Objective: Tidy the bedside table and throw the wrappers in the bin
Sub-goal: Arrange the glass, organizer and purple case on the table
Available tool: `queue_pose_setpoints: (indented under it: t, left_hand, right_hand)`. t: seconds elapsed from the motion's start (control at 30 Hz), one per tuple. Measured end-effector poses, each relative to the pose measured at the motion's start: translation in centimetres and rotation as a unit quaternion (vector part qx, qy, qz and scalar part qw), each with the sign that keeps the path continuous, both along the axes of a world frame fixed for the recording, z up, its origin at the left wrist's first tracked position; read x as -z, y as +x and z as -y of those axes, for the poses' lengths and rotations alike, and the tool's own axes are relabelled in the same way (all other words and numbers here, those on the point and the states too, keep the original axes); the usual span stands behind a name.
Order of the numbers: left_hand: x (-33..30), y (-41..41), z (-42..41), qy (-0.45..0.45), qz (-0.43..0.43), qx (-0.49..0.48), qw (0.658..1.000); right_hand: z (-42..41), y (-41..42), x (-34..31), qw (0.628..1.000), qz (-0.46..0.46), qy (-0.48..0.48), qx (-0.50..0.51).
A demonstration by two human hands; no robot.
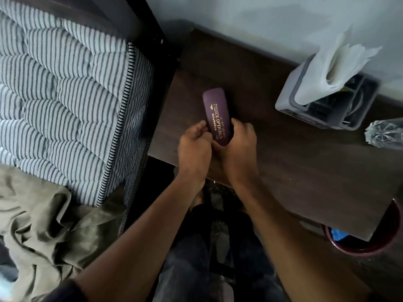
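The dark brown wooden bedside table [283,149] stood against a pale grey wall [239,16], its top mostly bare; a long purple spectacle case with gold lettering [217,117] lay on it near the front left edge, its near end gripped between both hands; the left hand [194,147] pinched its left side and the right hand [238,144] closed on its right side, the two hands touching. A grey plastic organiser holding white tissue paper [322,92] sat at the back right by the wall; a crinkled clear plastic wrapper [385,134] lay just beside it; a maroon round bin [366,247] showed below the table's right corner; a blue-striped quilted mattress [65,94] lay to the left.
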State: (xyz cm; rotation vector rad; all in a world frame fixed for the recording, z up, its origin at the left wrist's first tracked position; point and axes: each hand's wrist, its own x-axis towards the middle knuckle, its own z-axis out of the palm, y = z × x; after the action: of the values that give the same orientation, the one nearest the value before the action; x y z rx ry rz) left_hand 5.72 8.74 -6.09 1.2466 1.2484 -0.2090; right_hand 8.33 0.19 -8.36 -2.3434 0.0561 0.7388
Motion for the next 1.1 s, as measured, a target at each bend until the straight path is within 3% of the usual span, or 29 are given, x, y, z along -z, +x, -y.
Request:
queue_pose_setpoints:
  t: [0.1,0.17,0.33,0.57,0.87,1.1]
  left_hand:
    - [0.1,0.4,-0.4,-0.031,-0.006,-0.015,0.999]
    - [0.3,1.0,-0.7,-0.031,-0.005,0.029,0.999]
    - [0.6,5.0,-2.9,0.084,0.017,0.038,0.996]
    - [0.6,10.0,-5.2,0.189,0.038,0.145,0.97]
    - [1.7,10.1,-6.1,0.198,0.017,0.177,0.964]
    - [0.7,9.9,-5.9,0.243,0.047,0.205,0.947]
  right_hand:
    - [-0.2,0.2,0.1,0.997,0.037,-0.056,-0.037]
    - [-0.2,1.1,0.0,0.993,0.059,-0.086,-0.064]
    - [-0.4,5.9,-0.9,0.981,0.118,-0.113,-0.106]
    - [-1.8,11.4,-0.7,0.972,0.134,-0.133,-0.14]
    - [-2.0,12.4,-0.3,0.974,0.111,-0.128,-0.149]
    - [-1.8,11.4,-1.5,0.975,0.137,-0.174,-0.002]
